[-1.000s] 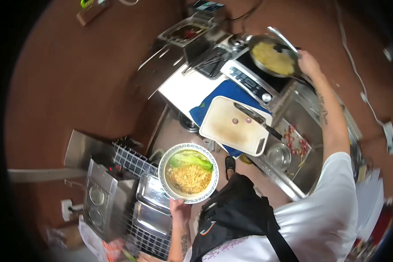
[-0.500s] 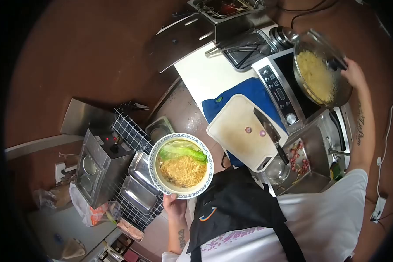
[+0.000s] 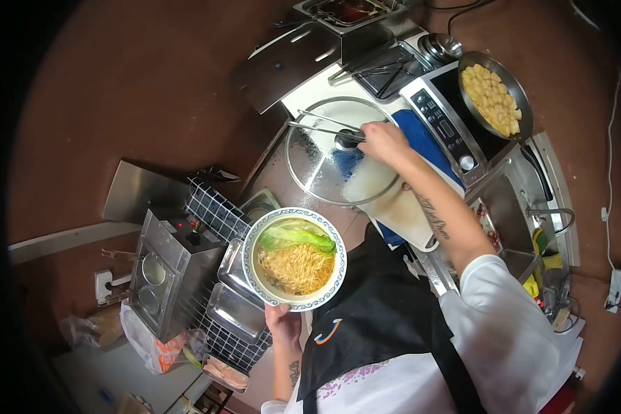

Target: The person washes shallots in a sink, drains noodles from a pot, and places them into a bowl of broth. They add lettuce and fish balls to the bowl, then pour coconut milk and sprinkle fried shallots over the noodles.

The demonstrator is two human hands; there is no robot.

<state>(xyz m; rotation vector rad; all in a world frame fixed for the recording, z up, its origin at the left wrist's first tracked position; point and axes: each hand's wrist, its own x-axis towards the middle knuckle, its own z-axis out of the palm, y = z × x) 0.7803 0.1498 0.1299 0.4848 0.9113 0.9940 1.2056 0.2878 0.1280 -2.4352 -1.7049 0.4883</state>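
My left hand (image 3: 283,324) grips the rim of a white bowl (image 3: 248,276) with a blue patterned edge. Noodles (image 3: 297,265) in broth and a green lettuce leaf (image 3: 303,238) fill it. My right hand (image 3: 385,143) is closed on the knob of a large glass pan lid (image 3: 314,169), wet with droplets. Two thin metal rods (image 3: 324,119), like chopsticks, stick out leftward from the same hand. Beneath the lid, partly hidden, lie a white cutting board (image 3: 414,231) and a blue cloth (image 3: 428,145). An uncovered frying pan (image 3: 524,114) holds yellow chunks (image 3: 490,96).
The pan rests on an induction cooker (image 3: 438,124), its handle toward the sink (image 3: 514,221). Behind stands a black tray (image 3: 386,86) with tongs. At left are steel trays (image 3: 234,314) on a checked cloth, a steel appliance (image 3: 176,269) and a pack of meat (image 3: 224,372).
My right hand has carried the lid leftward from the frying pan to over the cutting board, uncovering the yellow chunks. The bowl in my left hand has shifted slightly right.
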